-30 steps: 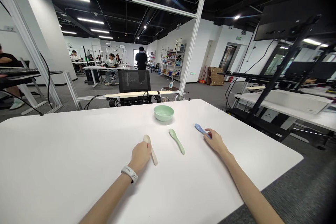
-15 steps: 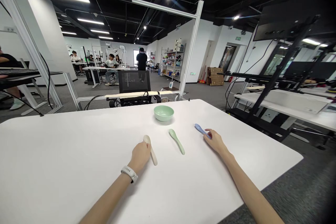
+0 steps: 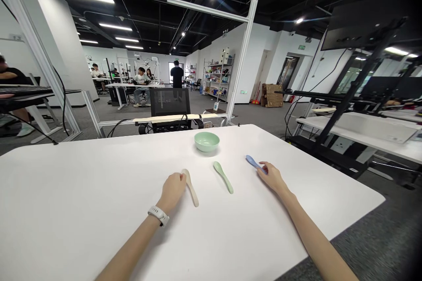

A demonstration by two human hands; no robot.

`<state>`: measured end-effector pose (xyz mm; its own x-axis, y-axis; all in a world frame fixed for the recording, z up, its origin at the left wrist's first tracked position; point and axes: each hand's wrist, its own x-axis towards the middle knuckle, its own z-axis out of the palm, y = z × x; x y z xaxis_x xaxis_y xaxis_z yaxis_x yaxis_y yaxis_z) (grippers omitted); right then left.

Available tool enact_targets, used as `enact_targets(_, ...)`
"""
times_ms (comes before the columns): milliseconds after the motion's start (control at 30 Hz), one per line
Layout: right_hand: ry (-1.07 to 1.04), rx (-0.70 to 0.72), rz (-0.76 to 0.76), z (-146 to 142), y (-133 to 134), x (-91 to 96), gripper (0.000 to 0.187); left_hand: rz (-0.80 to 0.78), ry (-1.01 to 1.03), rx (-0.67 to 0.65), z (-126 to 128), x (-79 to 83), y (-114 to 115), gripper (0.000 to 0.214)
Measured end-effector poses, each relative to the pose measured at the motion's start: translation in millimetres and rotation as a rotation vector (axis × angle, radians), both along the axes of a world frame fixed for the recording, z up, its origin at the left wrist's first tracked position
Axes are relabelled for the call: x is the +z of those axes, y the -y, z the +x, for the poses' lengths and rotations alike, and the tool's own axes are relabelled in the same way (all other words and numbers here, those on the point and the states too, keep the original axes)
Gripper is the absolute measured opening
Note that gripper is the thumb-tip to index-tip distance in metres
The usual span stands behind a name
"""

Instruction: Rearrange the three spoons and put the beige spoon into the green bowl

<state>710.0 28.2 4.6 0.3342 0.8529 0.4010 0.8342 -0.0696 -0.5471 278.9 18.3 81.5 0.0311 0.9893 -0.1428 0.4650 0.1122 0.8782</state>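
Observation:
My left hand (image 3: 173,191) has its fingers curled down beside the bowl end of a cream spoon (image 3: 193,193). It seems to hold nothing, though the fingertips are partly hidden, and the spoon lies flat on the white table. At the right, my right hand (image 3: 272,178) pinches the handle of a blue spoon (image 3: 252,161), whose bowl points away from me. Between the hands rests a light green spoon (image 3: 223,178), touched by neither. Farther back stands a green bowl (image 3: 206,142), upright.
The white table (image 3: 82,197) has rounded corners. A metal frame (image 3: 242,61) rises behind it, with a black mesh chair (image 3: 170,102) beyond. To the right stands a black stand (image 3: 343,88) beside another white table (image 3: 362,140). Several people are in the background.
My left hand has drawn slightly left, away from the cream spoon, which stays in place. My right hand has stayed on the blue spoon. The view has shifted a little.

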Motion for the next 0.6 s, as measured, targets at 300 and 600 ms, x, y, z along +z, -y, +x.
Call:
enact_targets(300,0.001,-0.009,0.025,18,-8,-14.2,0.075,-0.216,0.797,-0.057,-41,35.4,-23,0.029)
enact_targets(600,0.026,-0.014,0.051,21,-9,-18.3,0.083,-0.120,0.737,-0.027,-41,20.0,-23,0.030)
